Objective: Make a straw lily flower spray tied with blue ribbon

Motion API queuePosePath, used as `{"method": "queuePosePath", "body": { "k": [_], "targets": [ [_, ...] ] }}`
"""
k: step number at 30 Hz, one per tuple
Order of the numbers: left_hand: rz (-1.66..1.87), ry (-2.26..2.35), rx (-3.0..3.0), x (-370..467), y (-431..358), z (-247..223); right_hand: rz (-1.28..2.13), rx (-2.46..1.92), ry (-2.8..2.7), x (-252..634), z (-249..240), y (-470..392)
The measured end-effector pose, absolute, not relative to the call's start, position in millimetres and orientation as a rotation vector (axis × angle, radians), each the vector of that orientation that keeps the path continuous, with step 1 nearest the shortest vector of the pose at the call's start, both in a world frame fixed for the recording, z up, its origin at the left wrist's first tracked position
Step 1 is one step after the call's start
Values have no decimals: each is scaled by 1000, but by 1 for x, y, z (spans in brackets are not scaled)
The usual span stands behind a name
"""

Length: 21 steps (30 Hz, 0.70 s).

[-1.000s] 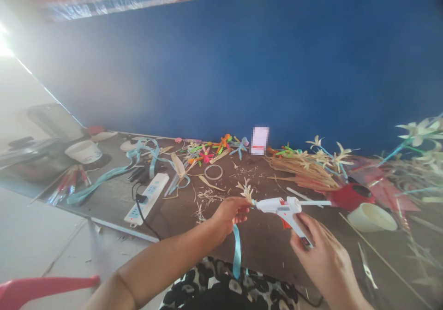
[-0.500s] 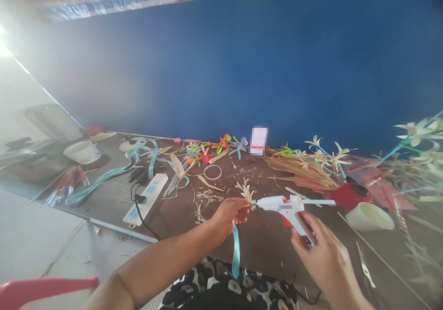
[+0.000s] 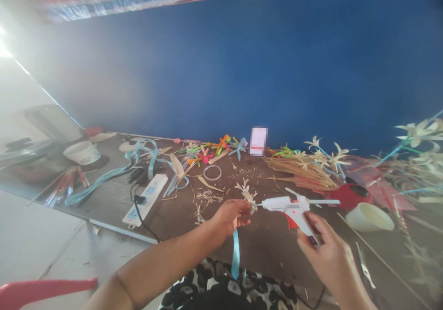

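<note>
Between the fingertips of my left hand (image 3: pixel 230 217) is a small pale straw-like flower (image 3: pixel 246 191), its petals pointing up. A light blue ribbon (image 3: pixel 236 254) hangs below that hand over my lap. My right hand (image 3: pixel 327 247) is wrapped round the handle of a white hot glue gun (image 3: pixel 289 207) with an orange trigger and a small red light. The gun's nozzle points left, a short way from the flower's base. Out of its back end sticks a whitish glue stick (image 3: pixel 323 201).
A white power strip (image 3: pixel 147 199) with a black plug lies left. Pipe-cleaner figures (image 3: pixel 223 144) and straw scraps (image 3: pixel 208 196) lie behind my hands. To the right are dried stalks (image 3: pixel 304 169), a pale cup (image 3: pixel 370 217) on its side, and scissors (image 3: pixel 366 268).
The glue gun has moved slightly right, drawing its nozzle away from the flower. My left hand stays nearly in place, still with the flower.
</note>
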<state>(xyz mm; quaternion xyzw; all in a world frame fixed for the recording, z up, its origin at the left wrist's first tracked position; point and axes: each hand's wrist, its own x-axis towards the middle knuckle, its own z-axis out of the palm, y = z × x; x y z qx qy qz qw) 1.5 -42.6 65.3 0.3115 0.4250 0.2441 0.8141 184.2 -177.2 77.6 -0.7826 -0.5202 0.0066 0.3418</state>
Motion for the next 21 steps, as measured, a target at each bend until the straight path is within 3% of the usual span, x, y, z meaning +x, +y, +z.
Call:
{"method": "queuePosePath", "body": {
  "k": [7,21],
  "targets": [
    [521,853,644,1,-44,68,276,-1951,-1210,190,69,-178],
    [523,828,680,2,-46,74,435,-1931,-1094,204,61,-178]
  ]
}}
